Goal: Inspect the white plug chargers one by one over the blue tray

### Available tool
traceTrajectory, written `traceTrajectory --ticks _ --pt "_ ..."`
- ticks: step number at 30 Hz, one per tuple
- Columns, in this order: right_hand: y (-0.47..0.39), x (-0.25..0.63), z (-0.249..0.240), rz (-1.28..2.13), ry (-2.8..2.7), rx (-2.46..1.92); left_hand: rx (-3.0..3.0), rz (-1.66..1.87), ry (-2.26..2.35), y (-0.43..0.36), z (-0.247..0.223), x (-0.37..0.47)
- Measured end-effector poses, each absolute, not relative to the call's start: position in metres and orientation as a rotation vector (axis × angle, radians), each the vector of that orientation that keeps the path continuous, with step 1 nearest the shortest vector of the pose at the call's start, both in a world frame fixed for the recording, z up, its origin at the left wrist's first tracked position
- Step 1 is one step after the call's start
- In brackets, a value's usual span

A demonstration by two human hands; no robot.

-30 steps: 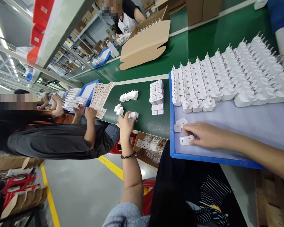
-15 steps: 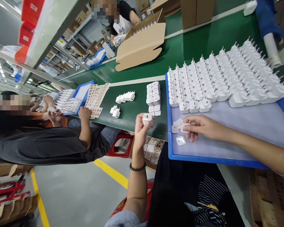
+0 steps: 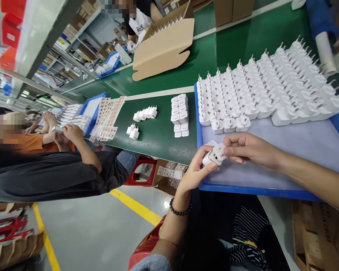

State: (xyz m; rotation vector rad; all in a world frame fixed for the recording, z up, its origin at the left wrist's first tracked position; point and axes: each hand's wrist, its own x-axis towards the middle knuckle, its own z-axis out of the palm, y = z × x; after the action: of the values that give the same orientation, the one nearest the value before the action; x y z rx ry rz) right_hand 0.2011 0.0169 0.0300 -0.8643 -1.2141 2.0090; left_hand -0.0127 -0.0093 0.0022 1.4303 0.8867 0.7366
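Observation:
My left hand (image 3: pixel 196 170) is closed around a white charger (image 3: pixel 209 159), its end face with a dark port turned toward my right hand. Pinched in the fingers of my right hand (image 3: pixel 250 151) is a small flat white cover (image 3: pixel 220 149), held up against that end of the charger. Both hands are over the near left corner of the blue-rimmed tray (image 3: pixel 243 189). Other loose white covers on the tray are mostly hidden behind my left hand. Rows of white plug chargers (image 3: pixel 243 94) stand on the tray, pins up.
Left of the tray are stacked white blocks (image 3: pixel 180 114), several plug chargers (image 3: pixel 145 113) and sticker sheets (image 3: pixel 109 116) on the green table (image 3: pixel 158 141). A cardboard box (image 3: pixel 164 49) lies across from me. A co-worker in a dark sleeve (image 3: pixel 45 175) sits at left.
My left hand has moved right and down to the tray with the charger. My right hand has lifted the cover from among the loose ones and brought it to the charger's end.

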Motion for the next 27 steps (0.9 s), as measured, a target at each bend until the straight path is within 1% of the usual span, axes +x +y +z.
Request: traceTrajectory --ticks 9,15,27 --pt "0.0138 0.2012 0.0279 1.956 -1.353 -0.779 1.421 0.793 0.851 -0.0092 0.0027 -0.0122" --pt "0.0150 0.2013 0.0256 2.015 -1.340 -0.767 1.423 0.755 0.845 -0.0089 -0.0007 -0.0139" --pt "0.0150 0.1989 0.0243 1.968 -1.406 -0.714 1.388 0.794 0.815 -0.0095 0.0036 -0.0113"
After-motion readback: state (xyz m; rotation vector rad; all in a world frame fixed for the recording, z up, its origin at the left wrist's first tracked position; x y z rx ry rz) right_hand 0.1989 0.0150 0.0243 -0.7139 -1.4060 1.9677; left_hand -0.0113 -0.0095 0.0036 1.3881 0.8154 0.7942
